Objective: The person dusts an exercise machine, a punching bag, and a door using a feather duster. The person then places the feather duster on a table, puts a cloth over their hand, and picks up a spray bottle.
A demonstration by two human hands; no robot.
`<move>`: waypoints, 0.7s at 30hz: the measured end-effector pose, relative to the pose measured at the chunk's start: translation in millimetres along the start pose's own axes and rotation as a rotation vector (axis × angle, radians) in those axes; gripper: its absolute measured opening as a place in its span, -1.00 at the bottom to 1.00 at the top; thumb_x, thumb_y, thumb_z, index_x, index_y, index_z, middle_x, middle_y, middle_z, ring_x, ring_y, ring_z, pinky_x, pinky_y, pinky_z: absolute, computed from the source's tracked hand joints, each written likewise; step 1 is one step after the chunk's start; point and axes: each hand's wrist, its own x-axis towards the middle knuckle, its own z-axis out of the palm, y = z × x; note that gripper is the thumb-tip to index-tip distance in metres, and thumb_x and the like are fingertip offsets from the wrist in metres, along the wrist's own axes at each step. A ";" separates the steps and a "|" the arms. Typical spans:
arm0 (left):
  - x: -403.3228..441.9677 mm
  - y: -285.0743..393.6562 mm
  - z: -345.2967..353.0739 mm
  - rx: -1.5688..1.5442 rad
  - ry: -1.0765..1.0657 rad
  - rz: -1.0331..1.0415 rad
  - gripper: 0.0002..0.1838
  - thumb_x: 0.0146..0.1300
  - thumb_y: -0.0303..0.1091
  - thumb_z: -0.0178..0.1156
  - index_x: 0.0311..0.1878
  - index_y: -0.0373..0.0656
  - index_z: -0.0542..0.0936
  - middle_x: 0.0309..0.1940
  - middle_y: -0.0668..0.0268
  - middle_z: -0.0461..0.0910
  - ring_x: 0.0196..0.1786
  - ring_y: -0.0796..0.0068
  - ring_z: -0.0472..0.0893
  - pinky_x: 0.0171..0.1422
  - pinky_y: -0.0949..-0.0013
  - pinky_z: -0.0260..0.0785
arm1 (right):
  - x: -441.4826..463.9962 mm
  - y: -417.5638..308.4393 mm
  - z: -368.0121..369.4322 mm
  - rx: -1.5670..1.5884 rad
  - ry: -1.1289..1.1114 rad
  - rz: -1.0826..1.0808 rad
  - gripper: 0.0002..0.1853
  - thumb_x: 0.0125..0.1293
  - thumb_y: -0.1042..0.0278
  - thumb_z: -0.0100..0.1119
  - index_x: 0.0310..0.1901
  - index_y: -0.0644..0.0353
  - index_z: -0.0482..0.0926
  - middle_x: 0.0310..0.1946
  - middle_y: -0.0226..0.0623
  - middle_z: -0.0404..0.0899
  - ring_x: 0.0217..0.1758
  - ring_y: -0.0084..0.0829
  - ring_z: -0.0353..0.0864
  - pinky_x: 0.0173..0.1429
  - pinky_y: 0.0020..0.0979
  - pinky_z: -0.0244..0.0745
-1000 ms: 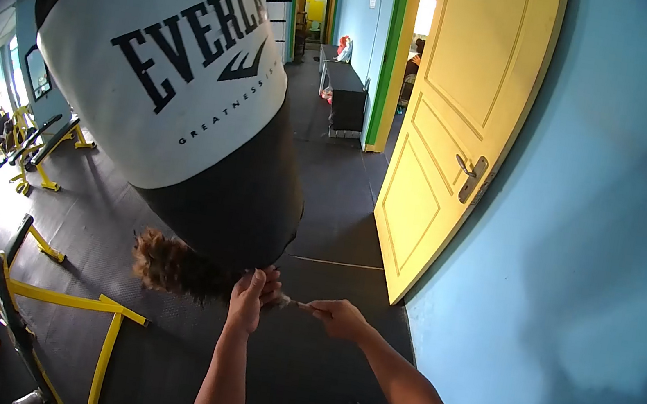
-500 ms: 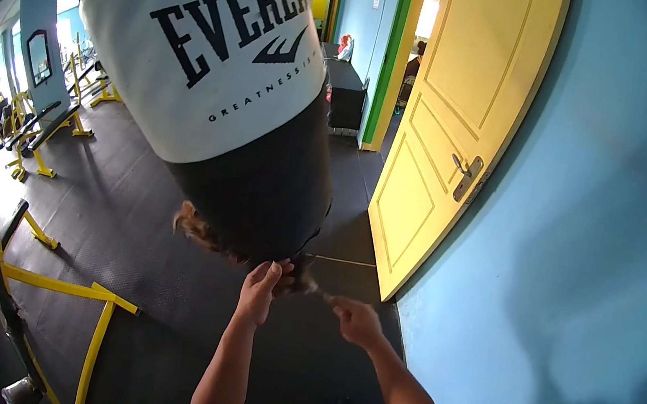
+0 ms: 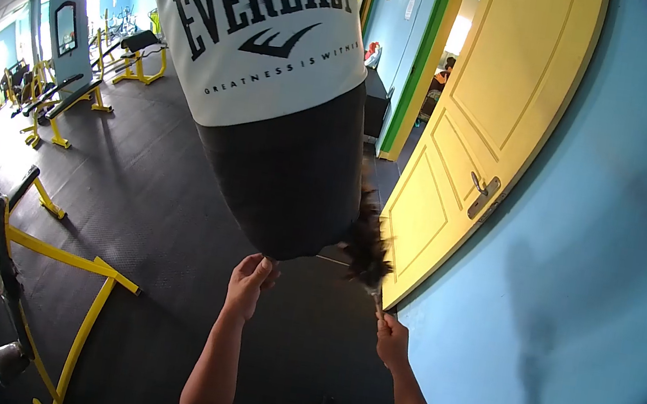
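Note:
A black and white punching bag [image 3: 287,164] with boxing lettering hangs tilted in front of me. At its lower edge is my left hand [image 3: 247,284], its thumb and bent fingers closed on the bottom of the bag. My right hand [image 3: 392,340] grips the thin handle of a feather duster [image 3: 369,250]. The duster's dark brown feathers rise along the bag's lower right side, and part of them is hidden behind it.
A yellow door [image 3: 481,141] stands ajar on the right beside a blue wall [image 3: 599,241]. Yellow-framed gym equipment [image 3: 56,251] lines the left side of the dark floor [image 3: 150,202]. Behind the bag is a black box [image 3: 376,106].
The feather duster has swung from beneath the bag to its right side, and my right hand has moved right. My left hand stays at the bag's bottom. The view has shifted slightly.

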 end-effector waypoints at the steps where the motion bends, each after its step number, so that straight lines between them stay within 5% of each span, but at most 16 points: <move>1: -0.9 3.7 -4.9 0.005 0.046 0.015 -0.42 0.13 0.07 0.30 0.02 -0.21 0.48 -0.13 0.30 0.56 -0.07 0.46 0.54 0.01 0.37 0.34 | -3.5 -9.0 -0.5 0.114 0.015 0.092 -0.79 0.37 0.38 -0.01 -0.09 0.28 0.56 -0.59 -0.53 0.30 -0.56 -0.69 0.22 -0.49 -0.51 0.18; 3: 15.4 -11.4 11.8 0.045 0.087 0.048 -0.48 0.14 0.04 0.31 -0.06 -0.20 0.48 -0.23 0.35 0.54 -0.16 0.51 0.53 -0.05 0.41 0.34 | 11.3 -15.3 -20.0 0.119 -0.010 0.076 -0.75 0.39 0.39 -0.04 -0.02 0.28 0.56 -0.61 -0.57 0.26 -0.55 -0.74 0.19 -0.50 -0.54 0.16; 6: 25.3 -19.2 9.0 0.075 0.110 0.107 -0.56 0.15 0.00 0.31 -0.17 -0.17 0.47 -0.37 0.42 0.51 -0.31 0.59 0.47 -0.18 0.48 0.31 | 4.9 -31.1 -34.3 -0.041 -0.101 0.095 -0.78 0.34 0.39 0.03 -0.07 0.22 0.59 -0.62 -0.42 0.44 -0.56 -0.56 0.41 -0.45 -0.45 0.31; 8: 29.1 -22.1 9.4 0.066 0.108 0.134 -0.58 0.15 0.00 0.31 -0.20 -0.16 0.47 -0.42 0.45 0.49 -0.38 0.62 0.43 -0.24 0.50 0.28 | -0.4 -42.9 -59.9 -0.502 -0.117 -0.052 -0.79 0.25 0.36 0.11 -0.10 0.10 0.63 -0.48 -0.13 0.62 -0.39 -0.19 0.62 -0.30 -0.30 0.45; 9: 26.5 -16.7 6.2 0.092 0.082 0.141 -0.60 0.16 -0.02 0.31 -0.22 -0.16 0.47 -0.44 0.45 0.48 -0.41 0.64 0.40 -0.27 0.51 0.27 | -3.9 -72.0 -73.4 -0.568 -0.098 0.081 -0.79 0.18 0.35 0.15 -0.14 -0.04 0.65 -0.31 -0.05 0.60 -0.18 -0.04 0.60 -0.13 -0.21 0.49; 11: 18.5 -5.5 -1.1 0.127 0.052 0.128 -0.61 0.17 -0.03 0.31 -0.23 -0.15 0.47 -0.46 0.46 0.48 -0.44 0.66 0.37 -0.30 0.52 0.26 | -2.2 -112.7 -96.0 -0.724 -0.085 0.002 -0.77 0.15 0.32 0.11 -0.16 -0.10 0.67 -0.35 -0.20 0.63 -0.25 -0.13 0.62 -0.20 -0.22 0.51; 14: 14.7 -1.7 7.6 0.076 -0.023 0.115 -0.62 0.17 -0.04 0.30 -0.22 -0.16 0.49 -0.46 0.45 0.47 -0.43 0.66 0.36 -0.29 0.53 0.24 | 15.8 -173.7 -109.5 -0.962 0.036 -0.143 -0.79 0.18 0.35 0.07 -0.21 -0.05 0.68 -0.40 -0.15 0.63 -0.31 -0.13 0.62 -0.22 -0.15 0.51; 21: 16.6 -2.7 1.3 0.124 0.077 0.087 -0.51 0.17 0.04 0.28 -0.06 -0.19 0.52 -0.31 0.42 0.50 -0.30 0.61 0.44 -0.18 0.47 0.28 | 41.0 -207.7 -117.6 -1.011 -0.176 -0.267 -0.82 0.18 0.32 0.07 -0.21 -0.06 0.64 -0.39 -0.19 0.63 -0.29 -0.10 0.60 -0.22 -0.15 0.48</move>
